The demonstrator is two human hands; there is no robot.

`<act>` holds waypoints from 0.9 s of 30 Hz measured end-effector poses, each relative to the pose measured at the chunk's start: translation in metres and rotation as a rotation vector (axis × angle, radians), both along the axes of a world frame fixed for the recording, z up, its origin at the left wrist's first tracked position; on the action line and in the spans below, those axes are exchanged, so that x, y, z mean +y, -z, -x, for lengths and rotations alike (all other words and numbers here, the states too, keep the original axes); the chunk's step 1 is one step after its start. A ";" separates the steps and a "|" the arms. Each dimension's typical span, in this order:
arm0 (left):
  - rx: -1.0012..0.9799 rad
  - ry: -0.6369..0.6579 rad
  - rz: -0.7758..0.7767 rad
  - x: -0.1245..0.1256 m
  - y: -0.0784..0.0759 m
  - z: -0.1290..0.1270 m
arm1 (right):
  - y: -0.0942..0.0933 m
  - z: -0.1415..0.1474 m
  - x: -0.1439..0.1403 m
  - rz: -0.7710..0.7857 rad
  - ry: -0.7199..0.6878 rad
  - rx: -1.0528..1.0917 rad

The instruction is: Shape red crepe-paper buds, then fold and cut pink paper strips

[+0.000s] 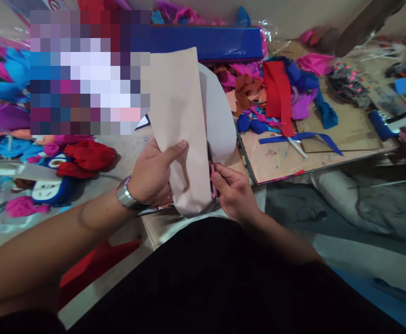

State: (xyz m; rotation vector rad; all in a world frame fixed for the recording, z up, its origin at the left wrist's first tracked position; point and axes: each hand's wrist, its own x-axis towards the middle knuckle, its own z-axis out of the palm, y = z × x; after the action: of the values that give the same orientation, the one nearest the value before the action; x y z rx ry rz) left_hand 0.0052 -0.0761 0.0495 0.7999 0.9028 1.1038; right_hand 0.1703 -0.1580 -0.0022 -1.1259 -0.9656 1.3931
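A long beige sheet (184, 111), curled at its near end, hangs in front of me, its material not certain. My left hand (157, 169), with a metal watch at the wrist, is closed on its left side, thumb lying on the front face. At the sheet's lower right edge, my right hand (232, 188) is closed around pink-handled scissors (213, 181). Fingers and sheet hide most of the scissors. Behind the sheet shows a white rounded piece (220, 113) on the table.
Coloured scraps (248, 93) and a red strip (278, 97) lie at the back right, with a blue ribbon (303, 138) on a board. A long blue box (210, 42) stands behind. Left are red cloth (90, 155) and a blue-and-white glue gun (52, 185). A pixelated patch hides the upper left.
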 end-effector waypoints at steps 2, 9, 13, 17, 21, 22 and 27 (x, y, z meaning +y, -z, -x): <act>0.007 0.002 0.002 0.000 -0.001 0.000 | 0.000 0.001 0.000 0.010 0.022 0.015; -0.005 0.015 0.004 -0.001 -0.002 0.000 | -0.001 0.003 0.000 0.027 0.037 0.015; -0.015 0.016 0.009 -0.001 -0.002 0.000 | -0.002 0.004 -0.001 0.036 0.032 0.039; -0.014 0.023 0.009 -0.002 -0.004 -0.001 | -0.002 0.006 -0.002 0.044 0.058 0.065; -0.002 0.022 0.008 -0.002 -0.006 -0.001 | -0.003 0.006 -0.001 0.052 0.042 0.086; -0.004 0.015 0.006 -0.002 -0.005 -0.001 | -0.003 0.006 -0.001 0.060 0.035 0.093; -0.016 0.011 0.006 -0.001 -0.003 0.000 | -0.003 0.007 -0.002 0.104 0.023 0.118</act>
State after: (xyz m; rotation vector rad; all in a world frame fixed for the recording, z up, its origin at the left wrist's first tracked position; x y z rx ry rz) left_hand 0.0055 -0.0767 0.0529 0.7897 0.8870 1.0963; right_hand 0.1635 -0.1597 0.0004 -1.1139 -0.8018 1.4881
